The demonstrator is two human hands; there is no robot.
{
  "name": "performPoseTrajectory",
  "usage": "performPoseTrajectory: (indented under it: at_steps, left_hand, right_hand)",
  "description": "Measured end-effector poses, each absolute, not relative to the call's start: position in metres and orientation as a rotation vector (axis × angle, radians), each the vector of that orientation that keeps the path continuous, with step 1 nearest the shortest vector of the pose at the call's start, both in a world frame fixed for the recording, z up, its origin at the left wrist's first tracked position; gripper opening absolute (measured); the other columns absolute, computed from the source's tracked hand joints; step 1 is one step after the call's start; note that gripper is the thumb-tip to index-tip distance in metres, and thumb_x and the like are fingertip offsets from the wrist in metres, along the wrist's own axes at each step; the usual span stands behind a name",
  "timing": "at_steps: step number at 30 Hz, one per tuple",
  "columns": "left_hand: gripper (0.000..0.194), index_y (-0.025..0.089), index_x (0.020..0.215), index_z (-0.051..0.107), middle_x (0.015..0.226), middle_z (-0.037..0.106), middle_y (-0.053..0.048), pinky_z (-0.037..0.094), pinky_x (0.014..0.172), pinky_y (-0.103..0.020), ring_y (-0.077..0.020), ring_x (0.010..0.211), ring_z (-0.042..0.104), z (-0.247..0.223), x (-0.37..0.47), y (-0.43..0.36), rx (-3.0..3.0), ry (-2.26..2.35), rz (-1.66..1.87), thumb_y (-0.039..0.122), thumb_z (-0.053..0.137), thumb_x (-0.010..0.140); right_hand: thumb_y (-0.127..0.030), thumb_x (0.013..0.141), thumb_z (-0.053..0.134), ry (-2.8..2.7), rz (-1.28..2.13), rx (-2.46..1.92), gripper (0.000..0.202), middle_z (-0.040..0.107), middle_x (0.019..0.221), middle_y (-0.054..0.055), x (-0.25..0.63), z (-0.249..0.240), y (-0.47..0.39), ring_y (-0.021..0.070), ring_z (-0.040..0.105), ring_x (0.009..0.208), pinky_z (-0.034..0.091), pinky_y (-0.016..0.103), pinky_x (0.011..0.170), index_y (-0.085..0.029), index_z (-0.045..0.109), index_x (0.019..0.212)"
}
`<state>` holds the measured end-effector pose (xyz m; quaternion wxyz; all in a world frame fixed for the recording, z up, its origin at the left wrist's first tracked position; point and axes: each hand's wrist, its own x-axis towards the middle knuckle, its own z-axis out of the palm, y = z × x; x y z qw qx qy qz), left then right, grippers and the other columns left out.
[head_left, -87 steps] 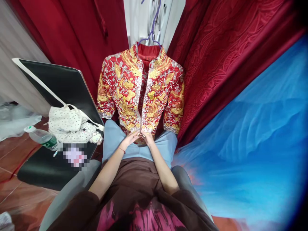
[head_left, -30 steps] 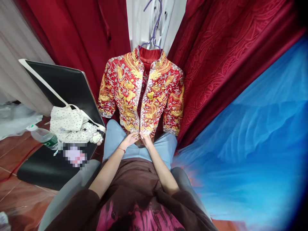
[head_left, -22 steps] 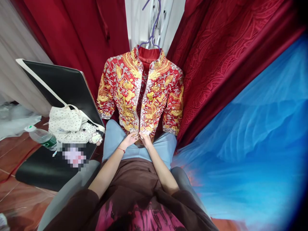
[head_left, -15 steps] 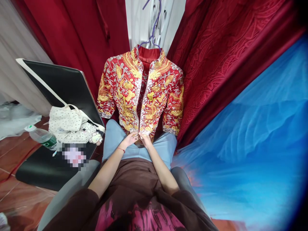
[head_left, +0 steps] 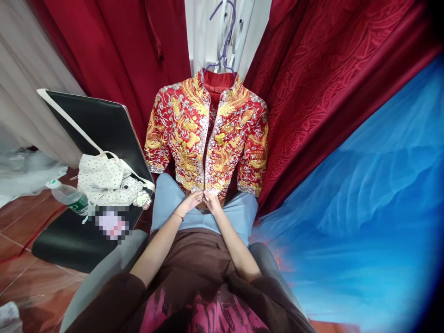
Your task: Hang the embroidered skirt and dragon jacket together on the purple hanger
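Note:
A red jacket [head_left: 187, 134] with gold and silver embroidery hangs from a purple hanger [head_left: 225, 46] in front of me, its lower part between my knees. The front edges are apart at the collar and close together at the hem. My left hand [head_left: 193, 200] and my right hand [head_left: 211, 202] meet at the bottom of the front opening, each with fingers closed on the hem at its own side. The fingertips are small, and any finer item between them cannot be made out.
At the left a black chair [head_left: 86, 120] holds a dotted white bag [head_left: 100, 180] and a plastic bottle [head_left: 69, 196]. Red curtains [head_left: 138, 55] hang behind. Blue tulle [head_left: 364, 231] spreads at the right, near my leg.
The whole view has shifted slightly, so things appear a little further right and mostly lower. My hands stay at the jacket's hem with almost the same pose.

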<state>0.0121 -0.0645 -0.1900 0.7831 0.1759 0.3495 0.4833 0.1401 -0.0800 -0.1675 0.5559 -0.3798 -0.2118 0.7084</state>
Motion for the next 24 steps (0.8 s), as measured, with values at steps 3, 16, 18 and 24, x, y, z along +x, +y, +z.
performPoseTrajectory:
  at_steps: [3,16,18,24]
  left_hand:
    - [0.005,0.013,0.080,0.069,0.074,0.070,-0.002,0.050,0.075,-0.025,-0.0117,0.070,0.062,-0.189,0.012,-0.065,0.374,0.765,1.060,0.012,0.072,0.077]
    - [0.010,0.013,0.087,0.073,0.085,0.075,-0.007,0.054,0.078,-0.026,-0.0136,0.076,0.068,-0.185,0.012,-0.066,0.352,0.819,1.115,0.019,0.078,0.081]
    - [0.014,0.013,0.088,0.073,0.088,0.076,-0.007,0.053,0.081,-0.026,-0.0140,0.079,0.069,-0.183,0.015,-0.068,0.371,0.820,1.139,0.017,0.082,0.077]
    - [0.032,0.016,0.097,0.076,0.102,0.078,-0.007,0.050,0.097,-0.031,-0.0185,0.098,0.072,-0.186,0.026,-0.069,0.411,0.863,1.312,0.019,0.088,0.067]
  right_hand:
    - [-0.023,0.056,0.092,-0.490,1.689,-0.899,0.033,0.075,0.076,0.000,0.139,-0.167,-0.079,0.0124,0.066,0.067,0.054,0.024,0.065,-0.016,0.073,0.082]
    - [-0.021,0.051,0.092,-0.460,1.701,-0.895,0.039,0.077,0.082,0.002,0.138,-0.164,-0.079,0.0150,0.068,0.073,0.053,0.026,0.069,-0.016,0.074,0.086]
    - [-0.019,0.054,0.090,-0.442,1.686,-0.897,0.035,0.076,0.081,0.001,0.138,-0.162,-0.080,0.0140,0.067,0.072,0.053,0.025,0.067,-0.017,0.073,0.085]
    - [-0.019,0.060,0.086,-0.407,1.583,-0.959,0.026,0.075,0.080,-0.001,0.133,-0.157,-0.072,0.0125,0.066,0.075,0.052,0.023,0.069,-0.019,0.070,0.080]
